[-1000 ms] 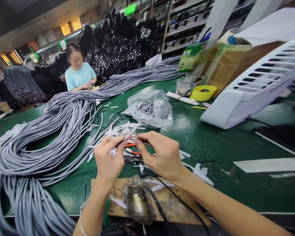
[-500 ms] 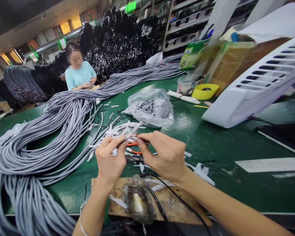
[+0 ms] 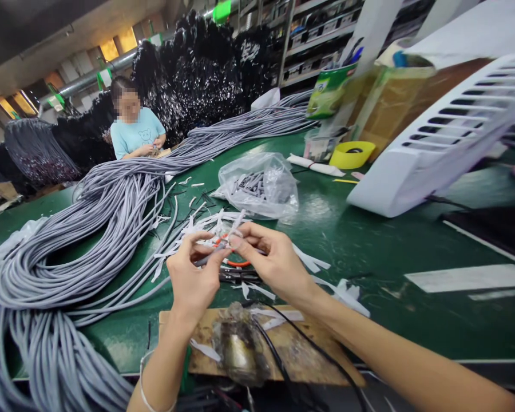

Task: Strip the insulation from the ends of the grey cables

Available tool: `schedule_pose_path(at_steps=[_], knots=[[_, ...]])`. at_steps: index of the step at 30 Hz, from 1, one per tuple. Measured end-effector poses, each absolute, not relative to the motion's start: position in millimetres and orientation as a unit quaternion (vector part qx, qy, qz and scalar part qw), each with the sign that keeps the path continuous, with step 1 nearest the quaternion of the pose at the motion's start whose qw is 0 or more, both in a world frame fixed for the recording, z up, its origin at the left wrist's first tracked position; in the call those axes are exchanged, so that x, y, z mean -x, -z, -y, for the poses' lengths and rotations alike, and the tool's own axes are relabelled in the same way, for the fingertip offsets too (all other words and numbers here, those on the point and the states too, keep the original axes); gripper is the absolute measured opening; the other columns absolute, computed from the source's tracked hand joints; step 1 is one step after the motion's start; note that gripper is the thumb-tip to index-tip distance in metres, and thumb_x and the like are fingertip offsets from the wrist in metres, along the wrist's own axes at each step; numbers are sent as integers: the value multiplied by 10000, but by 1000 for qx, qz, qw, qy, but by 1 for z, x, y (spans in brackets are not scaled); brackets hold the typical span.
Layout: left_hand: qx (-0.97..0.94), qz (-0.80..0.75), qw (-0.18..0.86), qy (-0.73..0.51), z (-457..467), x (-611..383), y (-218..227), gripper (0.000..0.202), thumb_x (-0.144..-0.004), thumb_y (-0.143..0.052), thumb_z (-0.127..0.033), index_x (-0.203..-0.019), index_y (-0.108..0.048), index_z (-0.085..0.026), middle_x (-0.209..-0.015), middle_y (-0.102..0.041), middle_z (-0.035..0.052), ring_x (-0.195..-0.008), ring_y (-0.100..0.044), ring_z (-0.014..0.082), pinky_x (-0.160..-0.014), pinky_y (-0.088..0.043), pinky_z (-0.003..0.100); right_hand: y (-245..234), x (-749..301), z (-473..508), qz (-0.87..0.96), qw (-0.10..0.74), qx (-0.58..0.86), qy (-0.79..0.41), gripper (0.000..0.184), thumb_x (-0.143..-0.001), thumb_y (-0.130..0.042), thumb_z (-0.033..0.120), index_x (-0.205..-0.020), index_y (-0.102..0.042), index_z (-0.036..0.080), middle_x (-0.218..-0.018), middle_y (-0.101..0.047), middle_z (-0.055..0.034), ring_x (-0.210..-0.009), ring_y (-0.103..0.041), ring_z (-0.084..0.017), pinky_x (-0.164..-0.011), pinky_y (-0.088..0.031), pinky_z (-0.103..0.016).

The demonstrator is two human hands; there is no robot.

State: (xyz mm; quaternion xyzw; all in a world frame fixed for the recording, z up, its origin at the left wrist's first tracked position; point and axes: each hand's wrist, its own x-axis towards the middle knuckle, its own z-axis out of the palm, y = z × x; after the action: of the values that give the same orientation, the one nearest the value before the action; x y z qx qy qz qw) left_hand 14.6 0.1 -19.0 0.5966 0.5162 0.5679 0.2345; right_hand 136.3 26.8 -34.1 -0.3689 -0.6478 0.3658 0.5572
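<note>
A grey cable (image 3: 202, 261) lies in my left hand (image 3: 194, 280), pinched between thumb and fingers. My right hand (image 3: 274, 260) is closed close beside it, its thumb and fingertips pinching the stripped end of the cable, where pale strands or strips stick up. The exact contents of the right grip are partly hidden. Directly beneath both hands lies a cutting tool with orange handles (image 3: 239, 264) and a dark metal body, partly covered by the fingers. White scrap strips (image 3: 217, 220) are scattered behind the hands.
Thick loops of grey cable (image 3: 47, 274) fill the left side. A clear bag of grey pieces (image 3: 260, 191) sits ahead. Nearer me is a wooden board (image 3: 201, 360) with a metal device (image 3: 240, 349) and black cords. At right stand a white fan-like housing (image 3: 395, 183) and yellow tape roll (image 3: 352, 154). A co-worker (image 3: 135, 131) sits opposite.
My right hand has turned and its fingers have shifted at the cable end. More of the cable now shows in my left hand. The view has moved slightly.
</note>
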Motion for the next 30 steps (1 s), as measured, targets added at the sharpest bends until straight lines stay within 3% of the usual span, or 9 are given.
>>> schedule_pose_path(at_steps=[5,8,10,12,14,17,22,26,30], knots=[[-601,-516,216,-571,3,-16,18,78,-684,-631,-156,-723,-569,-183,-549,-575,-36,-473,-538,95,-477,-397,171,38,-134,-18,699,615,354,-88,124,-803,-511,224,-684,-522,195,-582,-594,-13,-502,-539,-114,-466,-414,-222],[-599,-540,183,-563,-5,-9,21,37,-699,-590,-141,-687,-597,-175,-548,-567,-31,-479,-521,88,-491,-390,172,39,-128,-5,750,618,231,42,135,-788,-466,114,-708,-513,213,-508,-560,14,-434,-482,-110,-443,-371,-245],[-567,-566,183,-570,-11,-3,22,25,-691,-604,-163,-666,-611,-165,-534,-558,-28,-469,-496,81,-474,-369,171,38,-124,2,777,616,117,57,155,-791,-421,106,-735,-502,227,-466,-526,38,-377,-426,-105,-398,-312,-258],[-528,-566,239,-586,-16,1,21,54,-676,-629,-205,-683,-613,-153,-528,-553,-26,-437,-456,71,-432,-333,167,36,-122,3,772,624,123,5,144,-793,-427,106,-763,-496,230,-509,-543,36,-402,-458,-103,-394,-315,-250],[-507,-525,326,-600,-16,3,19,116,-671,-639,-246,-711,-599,-145,-530,-557,-25,-406,-416,58,-404,-303,164,33,-125,-4,705,659,250,-82,99,-797,-473,134,-756,-483,223,-554,-541,32,-435,-472,-91,-396,-331,-222],[-511,-452,422,-597,-12,3,14,193,-664,-660,-292,-733,-577,-133,-548,-570,-16,-403,-400,45,-406,-297,159,29,-133,-23,581,681,374,-242,148,-726,-598,262,-768,-466,211,-546,-438,66,-419,-386,-62,-377,-309,-188],[-544,-377,470,-584,-8,3,11,266,-700,-676,-329,-778,-490,-157,-607,-594,-11,-439,-440,41,-430,-319,148,27,-137,-37,560,597,346,-458,412,-557,-707,285,-900,-499,189,-720,-482,33,-578,-472,-77,-488,-395,-192],[-527,-360,512,-575,-7,3,11,375,-686,-704,-335,-821,-382,-198,-591,-601,-33,-388,-412,30,-403,-295,138,28,-135,-36,549,578,335,-503,346,-574,-702,308,-859,-550,182,-794,-539,-9,-732,-529,-132,-607,-448,-237],[-529,-374,525,-552,-6,2,12,371,-667,-718,-362,-844,-463,-157,-569,-579,-23,-393,-403,25,-411,-309,149,27,-138,-35,518,585,280,-558,344,-622,-680,329,-918,-580,183,-897,-607,-41,-866,-563,-165,-743,-461,-269]])
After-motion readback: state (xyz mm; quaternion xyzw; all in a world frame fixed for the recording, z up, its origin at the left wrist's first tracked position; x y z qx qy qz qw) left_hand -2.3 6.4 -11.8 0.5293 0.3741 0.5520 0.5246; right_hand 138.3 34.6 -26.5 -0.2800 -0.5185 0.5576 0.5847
